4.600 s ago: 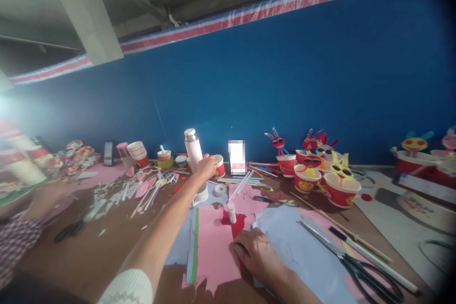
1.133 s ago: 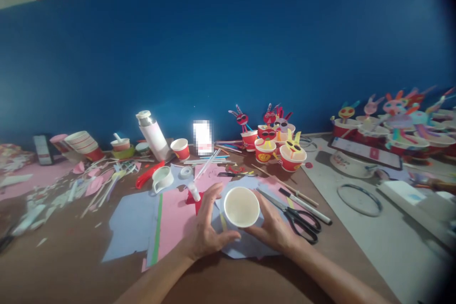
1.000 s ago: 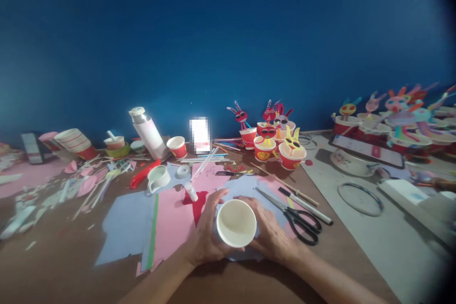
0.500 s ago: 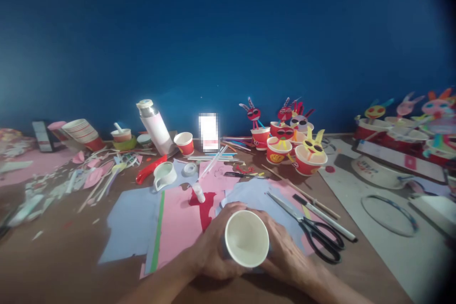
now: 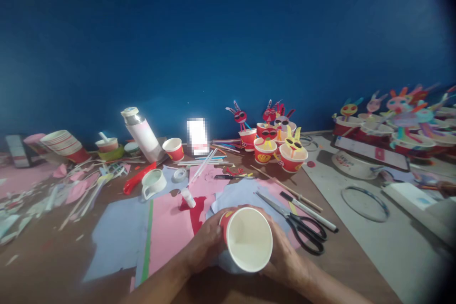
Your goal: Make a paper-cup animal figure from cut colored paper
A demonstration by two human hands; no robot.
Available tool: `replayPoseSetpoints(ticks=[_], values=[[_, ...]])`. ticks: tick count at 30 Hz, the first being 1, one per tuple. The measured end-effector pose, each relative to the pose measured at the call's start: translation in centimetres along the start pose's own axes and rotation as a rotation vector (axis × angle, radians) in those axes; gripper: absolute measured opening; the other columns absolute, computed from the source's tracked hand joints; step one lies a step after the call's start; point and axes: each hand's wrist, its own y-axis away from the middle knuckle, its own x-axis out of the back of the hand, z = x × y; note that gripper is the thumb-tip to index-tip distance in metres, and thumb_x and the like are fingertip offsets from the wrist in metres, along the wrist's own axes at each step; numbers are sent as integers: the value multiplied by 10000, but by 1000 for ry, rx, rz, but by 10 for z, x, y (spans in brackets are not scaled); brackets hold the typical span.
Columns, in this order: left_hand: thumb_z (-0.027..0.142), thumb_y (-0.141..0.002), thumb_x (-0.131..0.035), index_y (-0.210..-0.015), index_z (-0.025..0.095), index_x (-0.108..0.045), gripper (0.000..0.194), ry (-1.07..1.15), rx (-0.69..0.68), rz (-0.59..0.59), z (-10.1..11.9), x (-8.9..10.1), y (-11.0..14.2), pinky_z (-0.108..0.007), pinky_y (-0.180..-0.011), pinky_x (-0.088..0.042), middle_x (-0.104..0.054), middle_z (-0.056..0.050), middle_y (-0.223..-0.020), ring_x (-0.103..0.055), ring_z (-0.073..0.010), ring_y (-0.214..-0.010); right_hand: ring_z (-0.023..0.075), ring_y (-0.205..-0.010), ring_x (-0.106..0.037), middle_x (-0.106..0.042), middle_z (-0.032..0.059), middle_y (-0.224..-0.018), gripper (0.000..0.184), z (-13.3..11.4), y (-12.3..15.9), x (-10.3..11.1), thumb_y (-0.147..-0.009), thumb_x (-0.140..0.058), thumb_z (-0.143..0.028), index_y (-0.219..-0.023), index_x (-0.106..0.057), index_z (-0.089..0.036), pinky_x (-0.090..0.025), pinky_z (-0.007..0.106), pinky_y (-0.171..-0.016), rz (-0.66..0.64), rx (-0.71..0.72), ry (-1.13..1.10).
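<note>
I hold a red paper cup (image 5: pixel 248 239) with a white inside between both hands, its mouth tilted toward me. My left hand (image 5: pixel 204 246) wraps its left side and my right hand (image 5: pixel 285 259) cups its right side. The cup hovers low over pink paper (image 5: pixel 171 228) and lavender paper (image 5: pixel 242 192) on the brown table (image 5: pixel 64 266). A small glue bottle (image 5: pixel 187 197) stands on a red paper scrap (image 5: pixel 195 211) just beyond my left hand. Black-handled scissors (image 5: pixel 302 230) lie to the right of my right hand.
Decorated red cups with paper bunny faces (image 5: pixel 281 145) stand at the back by the blue wall. A white flask (image 5: pixel 140 133), a plain red cup (image 5: pixel 174 148), a white mug (image 5: pixel 152 183), a tape roll (image 5: pixel 179 175), straws and paper scraps lie to the left. More craft bowls (image 5: pixel 395 126) fill the right.
My left hand had reached toward the far cups and my right hand lay flat on the paper; both now hold the cup, which has been lifted, drawn closer and tilted toward me.
</note>
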Motion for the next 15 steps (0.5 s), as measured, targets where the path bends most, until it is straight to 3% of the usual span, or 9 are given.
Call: replayPoseSetpoints(ticks=[4, 9, 13, 15], values=[[483, -757, -614, -1174, 168, -569, 524, 106, 8, 2, -1, -1, -1, -395, -880, -407, -583, -132, -1148, -540, -282, -1030, 287, -1156, -479, -488, 150, -1238, 637, -3, -3, 3, -786, -457, -186, -1361, -185, -185, -473, 396, -892, -26, -4, 45], [454, -777, -605, -987, 166, -664, 361, 226, 1, 201, -1, 12, 2, -303, -738, -455, -650, -75, -887, -585, -198, -798, 315, -1173, -458, -487, 182, -1264, 687, 7, -16, 21, -786, -595, -383, -1348, -283, -139, -441, 438, -916, -167, 14, 200], [519, -822, -500, -943, 170, -667, 405, 339, 51, 263, 0, 23, 6, -303, -702, -467, -639, -55, -769, -589, -187, -719, 217, -832, -630, -670, 84, -887, 232, 26, -23, 38, -858, -530, -293, -1060, -571, -186, -494, 348, -745, -134, -47, 293], [541, -822, -478, -921, 154, -658, 438, 360, 70, 265, -1, 26, 7, -307, -703, -470, -635, -61, -768, -596, -196, -734, 185, -726, -644, -686, 51, -782, 162, 32, -24, 45, -886, -475, -267, -914, -621, -203, -493, 309, -689, -58, -125, 355]])
